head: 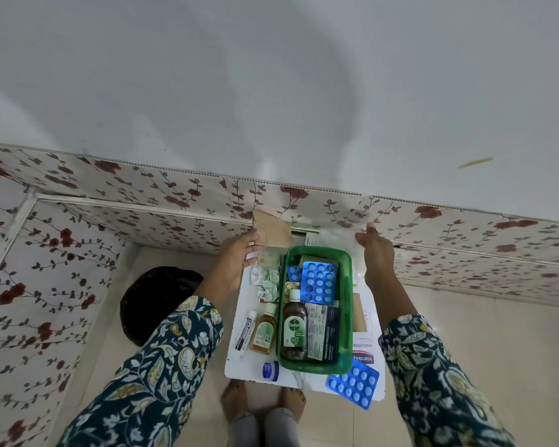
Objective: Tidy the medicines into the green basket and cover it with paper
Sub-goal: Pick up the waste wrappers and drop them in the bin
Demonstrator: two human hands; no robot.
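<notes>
The green basket point(347, 317) stands on a white sheet point(239, 366) in front of me. In it lie a Dettol bottle point(293, 327), a blue blister pack point(318, 279) and a dark medicine box point(324, 332). Left of the basket lie a small amber bottle point(264, 330), a white tube point(245, 330), silvery tablet strips point(267, 280) and a little blue jar point(270, 371). Another blue blister pack point(352, 383) lies at the near right corner. My left hand point(238, 256) grips the sheet's far left corner. My right hand point(375, 253) holds its far right edge.
A brown paper piece point(270, 232) leans against the floral wall panel point(175, 195) behind the sheet. A Hansaplast box point(363, 359) pokes out under the basket. A black round object point(155, 301) sits on the floor to the left. My feet point(262, 401) are below.
</notes>
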